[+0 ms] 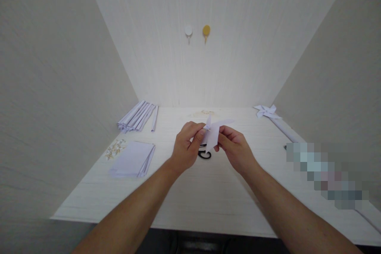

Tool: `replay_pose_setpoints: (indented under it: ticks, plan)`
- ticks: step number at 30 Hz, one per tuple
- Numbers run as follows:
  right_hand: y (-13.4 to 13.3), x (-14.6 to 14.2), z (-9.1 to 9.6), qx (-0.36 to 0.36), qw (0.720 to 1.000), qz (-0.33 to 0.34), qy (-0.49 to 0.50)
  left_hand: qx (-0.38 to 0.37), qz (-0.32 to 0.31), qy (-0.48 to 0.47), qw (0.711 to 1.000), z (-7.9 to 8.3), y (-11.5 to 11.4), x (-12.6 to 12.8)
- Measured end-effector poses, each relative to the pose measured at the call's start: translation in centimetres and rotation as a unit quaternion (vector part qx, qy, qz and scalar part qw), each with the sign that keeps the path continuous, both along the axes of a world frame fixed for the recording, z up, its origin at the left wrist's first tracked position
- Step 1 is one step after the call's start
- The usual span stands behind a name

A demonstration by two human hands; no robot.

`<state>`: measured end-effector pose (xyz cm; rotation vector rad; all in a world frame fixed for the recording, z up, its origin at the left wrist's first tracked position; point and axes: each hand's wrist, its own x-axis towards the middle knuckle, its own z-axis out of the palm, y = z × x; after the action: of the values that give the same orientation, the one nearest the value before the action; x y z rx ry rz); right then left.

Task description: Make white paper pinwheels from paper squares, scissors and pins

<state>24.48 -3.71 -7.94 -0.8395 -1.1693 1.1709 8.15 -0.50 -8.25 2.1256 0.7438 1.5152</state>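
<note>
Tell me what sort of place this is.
Likely a paper-craft booth: a white table walled on three sides, bearing a stack of sheets, a bundle of folded strips and a paper pinwheel. The left hand and right hand hold a folded paper piece.

The white table bore folded strips at mid-left, a paper stack and gold bits below them, scissors at centre, a pinwheel at mid-right.
</note>
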Motion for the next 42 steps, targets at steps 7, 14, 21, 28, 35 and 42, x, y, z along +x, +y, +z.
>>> replay_pose_setpoints:
  ticks: [7, 14, 21, 28, 35, 42]
  plan:
    - [0.1, -0.5, -0.3, -0.018, 0.998, 0.004, 0.058, -0.008, -0.003, -0.007, 1.0, -0.2, 0.0, 0.2]
    - [-0.4, -1.0, 0.4, -0.019, 0.996, 0.003, 0.082, -0.03, 0.006, -0.028, 0.999, -0.1, -0.6, 0.7]
    - [-0.1, -0.9, -0.1, -0.022, 0.998, -0.021, 0.056, -0.039, 0.015, -0.051, 0.998, 0.0, -0.6, 0.6]
    - [0.0, -0.6, -0.3, -0.026, 0.997, 0.03, 0.07, -0.046, 0.008, -0.054, 0.997, -0.1, -0.5, 0.5]
    - [0.0, -0.5, 0.1, -0.017, 0.998, 0.03, 0.053, -0.062, 0.0, -0.042, 0.997, -0.2, -0.6, 0.5]
    - [-0.4, -0.8, 0.0, 0.011, 0.999, 0.031, 0.019, -0.083, -0.005, -0.047, 0.995, -0.1, -0.6, 0.5]
